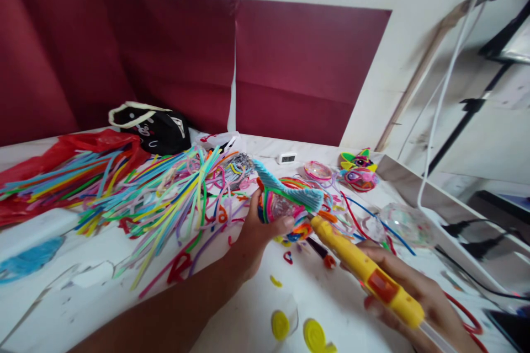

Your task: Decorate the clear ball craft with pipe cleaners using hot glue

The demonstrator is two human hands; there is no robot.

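Note:
My left hand (265, 231) is closed around a round pipe-cleaner craft (281, 207) with colourful coils and a clear-looking middle. A light-blue fuzzy strip (285, 187) edged in green spreads across its top. In my right hand (414, 287) is a yellow hot glue gun (356, 259), a clear glue stick poking out of its back end. The gun's nozzle is against or very near the right end of the blue strip; whether it touches, I cannot tell. Yellow coiled pipe-cleaner discs (314, 335) lie on the table below my hands.
Loose pipe cleaners (165, 198) spread over the left side, some in a red plastic bag (99, 140). Behind stand a black pouch (159, 131) and a small digital display (286, 158). To the right are a finished-looking colourful craft (359, 171), a clear plastic ball (408, 223) and cables.

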